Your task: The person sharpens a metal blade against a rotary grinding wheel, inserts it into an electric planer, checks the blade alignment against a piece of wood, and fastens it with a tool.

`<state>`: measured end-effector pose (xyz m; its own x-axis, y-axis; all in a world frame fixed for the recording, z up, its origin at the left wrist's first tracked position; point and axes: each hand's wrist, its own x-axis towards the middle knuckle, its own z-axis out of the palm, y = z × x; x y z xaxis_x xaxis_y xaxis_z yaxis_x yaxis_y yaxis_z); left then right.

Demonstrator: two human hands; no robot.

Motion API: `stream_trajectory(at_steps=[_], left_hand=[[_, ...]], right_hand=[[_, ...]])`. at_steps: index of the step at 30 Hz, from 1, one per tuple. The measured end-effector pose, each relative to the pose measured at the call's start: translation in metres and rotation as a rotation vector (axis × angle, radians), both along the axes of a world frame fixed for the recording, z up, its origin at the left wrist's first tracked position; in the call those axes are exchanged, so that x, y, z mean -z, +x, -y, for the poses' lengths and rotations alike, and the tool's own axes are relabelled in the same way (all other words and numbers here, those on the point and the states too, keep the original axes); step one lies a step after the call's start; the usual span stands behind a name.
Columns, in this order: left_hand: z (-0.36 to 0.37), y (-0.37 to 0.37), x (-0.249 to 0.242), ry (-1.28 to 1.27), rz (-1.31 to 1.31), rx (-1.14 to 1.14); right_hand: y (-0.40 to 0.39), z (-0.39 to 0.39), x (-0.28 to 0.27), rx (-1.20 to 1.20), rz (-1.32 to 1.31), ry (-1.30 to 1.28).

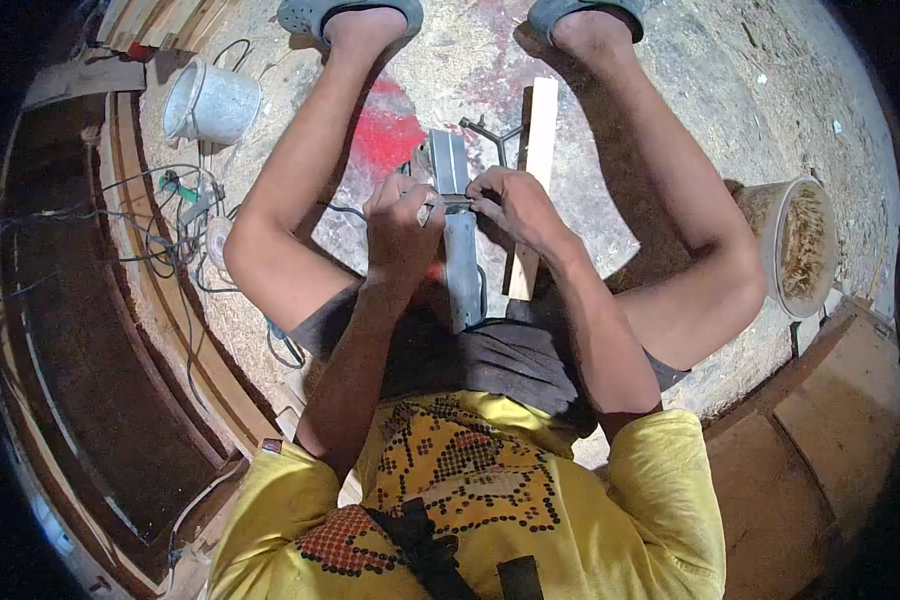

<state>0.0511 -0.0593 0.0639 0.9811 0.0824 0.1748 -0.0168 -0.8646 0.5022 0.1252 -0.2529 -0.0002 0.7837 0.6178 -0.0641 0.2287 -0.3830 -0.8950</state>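
Observation:
A grey power tool with flat metal soles, which looks like an electric planer [462, 262], lies bottom side up between my thighs. My left hand [402, 222] is closed at the left side of its middle gap, fingers curled. From the other side, my right hand [518, 207] pinches at the same gap with thumb and fingers. A thin metal strip [457, 203] crosses the gap between my fingertips; its ends are hidden by them. To the right of the planer is a pale wooden strip [542, 130]. A dark metal tool with a bent handle [495, 140] lies just beyond my right hand.
A white bucket [228, 103] tips on the floor at upper left, near tangled cables [175, 225]. Another bucket [808, 250], with brownish contents, is at the right. Wooden boards [185, 330] run along the left, and brown panels [820, 420] lie at lower right.

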Motion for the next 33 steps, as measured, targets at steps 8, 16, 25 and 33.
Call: stream_trajectory(at_steps=[8,16,25,33], left_hand=[[-0.002,0.0,0.0,-0.031,-0.048,-0.001],[-0.003,0.003,-0.003,-0.038,-0.065,0.028],[-0.005,0.004,-0.001,-0.041,-0.108,0.034],[-0.001,0.005,-0.001,-0.029,-0.051,0.004]], right_hand=[[0.001,-0.002,0.01,-0.056,0.014,-0.042],[-0.002,-0.004,0.01,-0.05,0.03,-0.067],[-0.003,-0.003,0.014,-0.048,0.061,-0.047],[-0.003,-0.002,0.008,-0.015,0.037,-0.001]])
